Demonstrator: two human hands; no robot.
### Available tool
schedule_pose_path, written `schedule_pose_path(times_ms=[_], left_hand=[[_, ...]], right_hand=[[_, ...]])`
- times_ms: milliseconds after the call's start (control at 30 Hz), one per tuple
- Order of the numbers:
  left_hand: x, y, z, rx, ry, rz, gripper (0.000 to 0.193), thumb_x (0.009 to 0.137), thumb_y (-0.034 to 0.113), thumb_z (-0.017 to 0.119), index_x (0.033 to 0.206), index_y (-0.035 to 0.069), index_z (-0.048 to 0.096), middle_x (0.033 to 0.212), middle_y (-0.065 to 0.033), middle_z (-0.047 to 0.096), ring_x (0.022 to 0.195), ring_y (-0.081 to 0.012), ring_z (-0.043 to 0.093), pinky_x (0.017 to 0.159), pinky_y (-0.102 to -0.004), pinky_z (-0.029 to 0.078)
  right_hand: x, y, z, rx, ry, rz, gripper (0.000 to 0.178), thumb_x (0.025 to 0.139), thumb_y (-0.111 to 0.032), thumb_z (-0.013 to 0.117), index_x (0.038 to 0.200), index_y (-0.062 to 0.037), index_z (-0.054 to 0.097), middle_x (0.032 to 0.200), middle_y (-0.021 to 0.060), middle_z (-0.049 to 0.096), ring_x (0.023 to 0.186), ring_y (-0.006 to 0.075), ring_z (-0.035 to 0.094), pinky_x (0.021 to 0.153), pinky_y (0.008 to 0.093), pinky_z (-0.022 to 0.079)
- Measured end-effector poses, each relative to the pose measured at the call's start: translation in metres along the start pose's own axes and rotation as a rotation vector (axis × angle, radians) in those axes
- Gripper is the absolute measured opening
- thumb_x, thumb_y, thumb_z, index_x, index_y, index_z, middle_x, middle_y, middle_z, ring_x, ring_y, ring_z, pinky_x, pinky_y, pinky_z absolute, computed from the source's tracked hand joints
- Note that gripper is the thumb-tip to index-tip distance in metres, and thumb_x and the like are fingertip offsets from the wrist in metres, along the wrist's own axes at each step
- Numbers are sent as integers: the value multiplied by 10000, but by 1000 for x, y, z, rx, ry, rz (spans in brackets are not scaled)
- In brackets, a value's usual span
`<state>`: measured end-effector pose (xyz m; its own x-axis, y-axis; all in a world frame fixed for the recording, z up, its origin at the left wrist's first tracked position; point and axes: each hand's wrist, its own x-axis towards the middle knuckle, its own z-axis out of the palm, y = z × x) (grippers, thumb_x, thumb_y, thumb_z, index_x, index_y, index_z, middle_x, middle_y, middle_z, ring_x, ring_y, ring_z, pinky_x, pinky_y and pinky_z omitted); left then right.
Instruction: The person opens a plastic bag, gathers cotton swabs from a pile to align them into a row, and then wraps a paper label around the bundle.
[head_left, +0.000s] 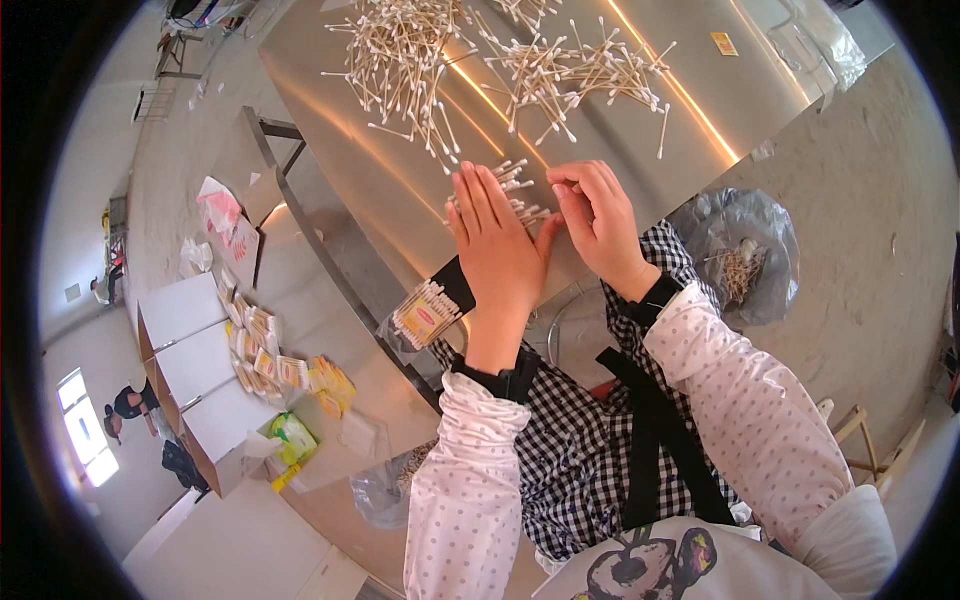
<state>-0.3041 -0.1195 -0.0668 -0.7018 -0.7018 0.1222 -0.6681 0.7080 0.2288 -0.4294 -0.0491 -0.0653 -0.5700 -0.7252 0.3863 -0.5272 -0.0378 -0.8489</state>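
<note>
Flat and with fingers stretched, my left hand lies over a small bunch of cotton swabs near the edge of the metal table. Its palm hides part of the bunch. On the right of the bunch is my right hand, its fingers curled and the thumb close to the index finger. What it pinches, if anything, is too small to make out. Farther out on the table lie a big heap of loose cotton swabs and a smaller spread of them.
A clear pack of cotton swabs sits beside my left wrist. Several more packs lie on a lower table at left, next to a white partitioned box. A plastic bag with swabs stands at right. A small yellow card lies far right.
</note>
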Motion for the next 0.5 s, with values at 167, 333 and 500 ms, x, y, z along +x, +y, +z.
schedule_pose_path(times_ms=[167, 333, 500], left_hand=[[-17, 12, 5, -9, 48, -63, 942, 929, 478, 613, 1514, -130, 194, 1595, -314, 202, 1501, -432, 186, 1201, -545, 190], [-51, 27, -2, -39, -63, -73, 962, 920, 509, 614, 1512, -129, 204, 1598, -320, 185, 1502, -442, 169, 1203, -555, 162], [-57, 27, -3, -30, -54, -84, 975, 915, 528, 616, 1511, -128, 210, 1602, -316, 178, 1502, -446, 167, 1204, -553, 162]], right_hand=[[-2, 0, 2, 13, -5, 15, 104, 926, -39, 612, 1028, -31, 628, 925, 116, 638, 868, 321, 603, 753, 389, 497], [-1, 0, -1, -4, -23, 31, 96, 930, -52, 617, 1023, -33, 627, 922, 115, 637, 873, 322, 605, 748, 393, 497], [-1, -1, 2, -4, -17, 15, 96, 931, -57, 618, 1025, -38, 628, 915, 114, 636, 866, 326, 605, 744, 397, 497]])
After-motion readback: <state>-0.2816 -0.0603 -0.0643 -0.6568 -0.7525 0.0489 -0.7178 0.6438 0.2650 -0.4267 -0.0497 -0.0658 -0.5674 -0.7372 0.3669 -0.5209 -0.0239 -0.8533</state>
